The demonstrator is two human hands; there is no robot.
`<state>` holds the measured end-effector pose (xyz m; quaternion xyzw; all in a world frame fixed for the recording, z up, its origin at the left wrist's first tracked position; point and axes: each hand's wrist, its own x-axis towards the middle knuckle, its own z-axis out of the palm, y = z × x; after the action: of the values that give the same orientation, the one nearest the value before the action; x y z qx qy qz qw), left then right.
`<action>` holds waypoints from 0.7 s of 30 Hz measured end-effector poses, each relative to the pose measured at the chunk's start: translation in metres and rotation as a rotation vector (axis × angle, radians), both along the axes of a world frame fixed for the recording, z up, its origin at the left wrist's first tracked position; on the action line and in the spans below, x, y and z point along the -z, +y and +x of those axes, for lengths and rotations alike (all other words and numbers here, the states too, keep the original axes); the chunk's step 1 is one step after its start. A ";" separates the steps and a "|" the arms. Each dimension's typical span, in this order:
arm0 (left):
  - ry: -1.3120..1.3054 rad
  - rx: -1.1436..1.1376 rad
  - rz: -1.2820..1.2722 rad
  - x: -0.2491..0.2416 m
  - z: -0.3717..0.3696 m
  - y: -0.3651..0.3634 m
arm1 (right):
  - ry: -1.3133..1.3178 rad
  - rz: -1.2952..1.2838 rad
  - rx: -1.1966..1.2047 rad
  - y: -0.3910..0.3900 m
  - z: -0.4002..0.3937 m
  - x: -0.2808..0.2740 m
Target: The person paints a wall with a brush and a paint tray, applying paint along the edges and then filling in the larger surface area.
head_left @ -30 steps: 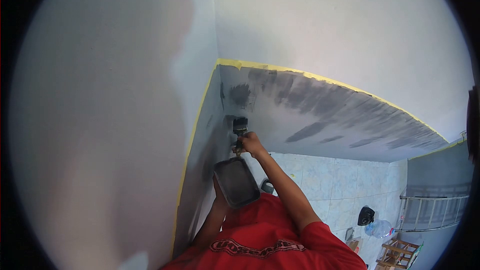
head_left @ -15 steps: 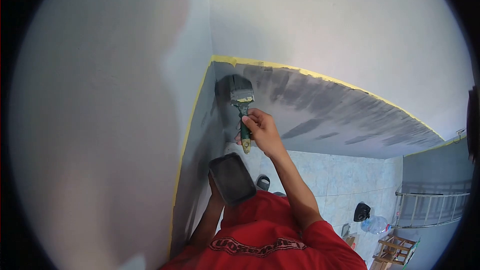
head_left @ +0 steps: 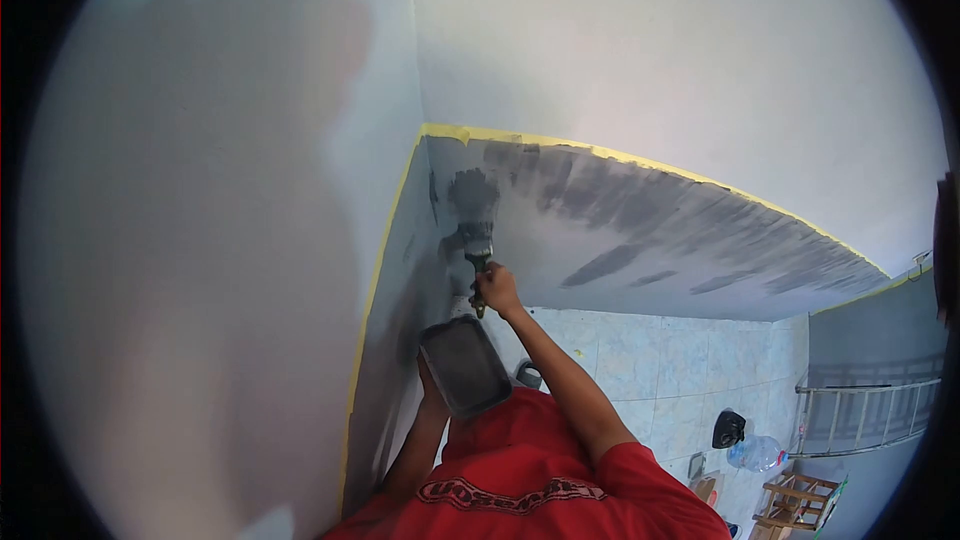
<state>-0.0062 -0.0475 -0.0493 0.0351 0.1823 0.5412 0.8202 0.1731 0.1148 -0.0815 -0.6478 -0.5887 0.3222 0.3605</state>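
Note:
My right hand (head_left: 497, 289) is wrapped round the handle of a paintbrush (head_left: 479, 243), its bristles against the grey lower wall (head_left: 530, 240) near the corner. A dark patch of wet paint (head_left: 472, 192) lies just above the bristles. At my waist, my left hand (head_left: 428, 378) grips a dark paint tray (head_left: 465, 367) by its left side; most of those fingers are hidden behind it. Yellow masking tape (head_left: 640, 158) runs along the top of the grey area on both walls. Dark streaks of paint spread rightward below the tape.
Pale tiles (head_left: 630, 350) cover the floor. To the right are a metal ladder (head_left: 870, 420), a clear plastic bottle (head_left: 758, 454), a black bag (head_left: 729, 428) and a wooden stool (head_left: 797, 500). The left wall (head_left: 385, 330) stands close beside my left arm.
My right hand has drawn the brush down the wall from near the tape, and a dark patch now shows where the bristles were. The tray has barely moved.

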 end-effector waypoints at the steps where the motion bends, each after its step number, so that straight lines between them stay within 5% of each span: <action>1: 0.012 0.011 0.018 0.006 -0.001 0.000 | 0.011 -0.061 -0.007 -0.002 0.000 0.012; 6: -0.031 0.031 0.122 -0.014 0.003 -0.002 | 0.599 -0.523 0.067 -0.018 0.003 -0.016; 10: -0.006 0.028 0.070 0.007 0.001 -0.004 | 0.711 -0.285 0.086 0.009 0.005 -0.029; 14: -0.063 0.034 0.077 -0.010 0.002 -0.003 | 0.813 -0.154 0.095 -0.010 -0.008 -0.173; 17: 0.236 -0.003 0.322 0.031 -0.004 0.002 | 0.832 -0.072 0.055 -0.033 -0.016 -0.250; 21: 0.106 0.031 0.139 0.024 -0.002 0.000 | 0.892 0.042 0.073 -0.041 -0.027 -0.246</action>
<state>-0.0084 -0.0478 -0.0733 0.1231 0.1868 0.5370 0.8134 0.1458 0.0739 0.1647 -0.4585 -0.3586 0.5452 0.6033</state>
